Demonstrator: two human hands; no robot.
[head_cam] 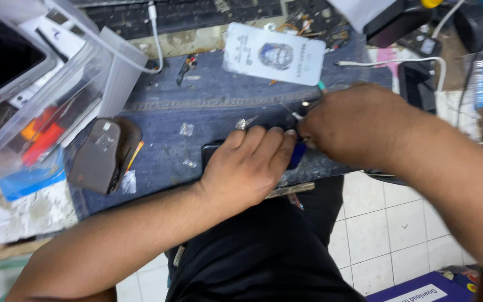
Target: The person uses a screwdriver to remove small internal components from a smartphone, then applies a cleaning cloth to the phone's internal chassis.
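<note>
Denim, blue and worn, covers the worktop [225,95] and carries everything under the hands. It gives a soft, high-friction bed, so a flat device laid on it is unlikely to slide.

The dark phone [211,152] lies flat on the denim at the near edge of the worktop, almost wholly beneath the left hand [247,168]. Only its left end and a blue sliver between the two hands show. The left grip is a flat press, not a pinch: palm down, fingers extended and close together, holding the phone against the cloth. Judged by its kind, the phone is light, stiff and thin, with smooth faces that slip under dry fingers and glass that is fragile at edges and corners. Hold it by the long edges or press it flat across the body, as here; avoid load on any one corner.

The right hand [359,126] sits just beyond the left fingertips, touching them. Its grip is closed around a thin tool [294,114]; a pale metal tip projects to the left of the grip and a teal end [321,85] projects behind it. The contact point of the tip is hidden by the fingers.

Beyond the right grip lies a white card [275,54]. Well to the left of the left grip rests a brown curved cover [104,154]. Just ahead of the left fingertips lies a small metal part [244,122].
</note>
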